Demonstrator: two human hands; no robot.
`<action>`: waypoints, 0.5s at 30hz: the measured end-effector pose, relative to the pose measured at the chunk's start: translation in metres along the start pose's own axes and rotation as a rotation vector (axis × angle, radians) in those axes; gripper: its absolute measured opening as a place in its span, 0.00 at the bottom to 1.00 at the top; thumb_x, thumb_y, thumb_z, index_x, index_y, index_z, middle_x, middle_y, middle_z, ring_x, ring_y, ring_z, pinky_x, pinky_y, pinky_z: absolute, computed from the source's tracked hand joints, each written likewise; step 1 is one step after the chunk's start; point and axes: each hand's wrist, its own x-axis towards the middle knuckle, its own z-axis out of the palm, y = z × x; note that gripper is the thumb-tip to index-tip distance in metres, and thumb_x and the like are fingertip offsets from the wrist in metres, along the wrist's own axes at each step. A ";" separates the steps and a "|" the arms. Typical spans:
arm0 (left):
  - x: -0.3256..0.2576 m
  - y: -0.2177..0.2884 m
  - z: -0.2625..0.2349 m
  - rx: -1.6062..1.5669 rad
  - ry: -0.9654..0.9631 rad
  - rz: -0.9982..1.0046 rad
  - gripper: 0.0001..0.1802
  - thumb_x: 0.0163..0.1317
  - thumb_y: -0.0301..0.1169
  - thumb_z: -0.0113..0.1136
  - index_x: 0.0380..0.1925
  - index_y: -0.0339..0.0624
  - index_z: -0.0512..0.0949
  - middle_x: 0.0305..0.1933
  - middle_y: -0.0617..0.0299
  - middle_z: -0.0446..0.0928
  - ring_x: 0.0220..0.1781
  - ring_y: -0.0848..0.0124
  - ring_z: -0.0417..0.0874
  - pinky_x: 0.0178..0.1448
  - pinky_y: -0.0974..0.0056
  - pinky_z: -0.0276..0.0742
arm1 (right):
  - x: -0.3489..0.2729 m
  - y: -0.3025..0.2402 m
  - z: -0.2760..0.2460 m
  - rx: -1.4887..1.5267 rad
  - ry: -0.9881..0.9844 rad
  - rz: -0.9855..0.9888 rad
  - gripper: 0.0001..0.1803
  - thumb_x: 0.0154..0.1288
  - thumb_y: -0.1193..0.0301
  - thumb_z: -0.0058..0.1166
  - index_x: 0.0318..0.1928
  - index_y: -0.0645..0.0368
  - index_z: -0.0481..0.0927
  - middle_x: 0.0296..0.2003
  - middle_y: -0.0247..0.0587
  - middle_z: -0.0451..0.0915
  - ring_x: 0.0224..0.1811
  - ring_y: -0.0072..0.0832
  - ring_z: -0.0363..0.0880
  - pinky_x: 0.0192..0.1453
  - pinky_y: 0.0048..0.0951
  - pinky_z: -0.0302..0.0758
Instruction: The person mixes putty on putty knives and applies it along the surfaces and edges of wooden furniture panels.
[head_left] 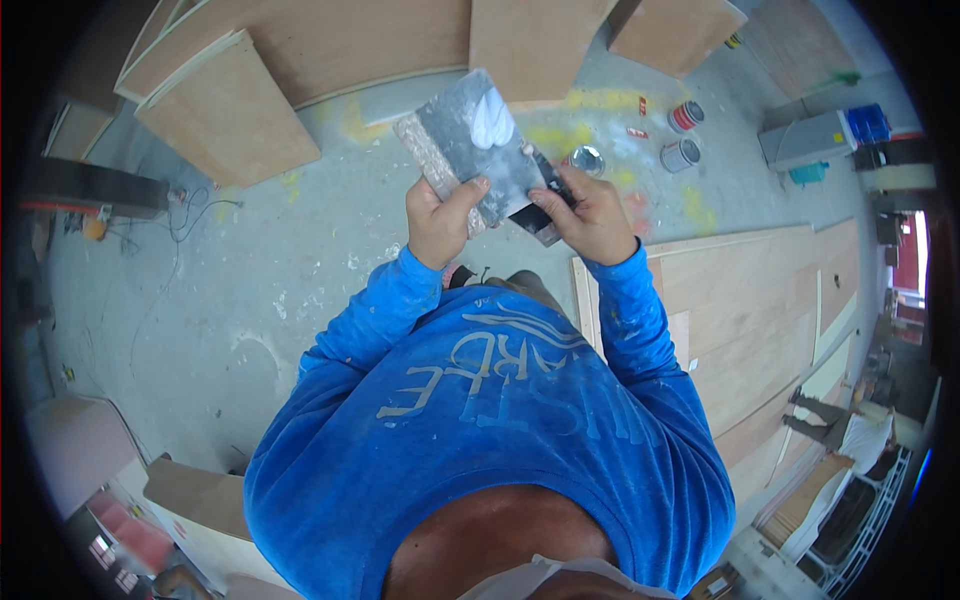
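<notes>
Above the floor (250, 260), the left hand (437, 222) is closed around the board's (455, 140) near edge to keep it level, while the right hand (592, 215) grips a scraper (535, 212) against its putty (492, 118).

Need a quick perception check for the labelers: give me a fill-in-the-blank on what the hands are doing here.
1. The left hand holds a flat grey board with a blob of ____ paste on it.
2. The right hand grips a putty knife whose handle is ____ in colour.
3. Both sleeves are ____.
4. Beyond the board, small paint cans stand on the concrete ____.

Missing words: white; black; blue; floor
</notes>
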 end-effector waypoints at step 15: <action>0.022 -0.032 -0.040 0.010 0.216 -0.095 0.14 0.55 0.21 0.52 0.44 0.30 0.72 0.40 0.56 0.77 0.42 0.68 0.79 0.48 0.63 0.75 | 0.002 0.083 0.039 0.561 -0.166 0.420 0.11 0.62 0.74 0.50 0.44 0.65 0.74 0.34 0.37 0.79 0.33 0.20 0.77 0.35 0.20 0.73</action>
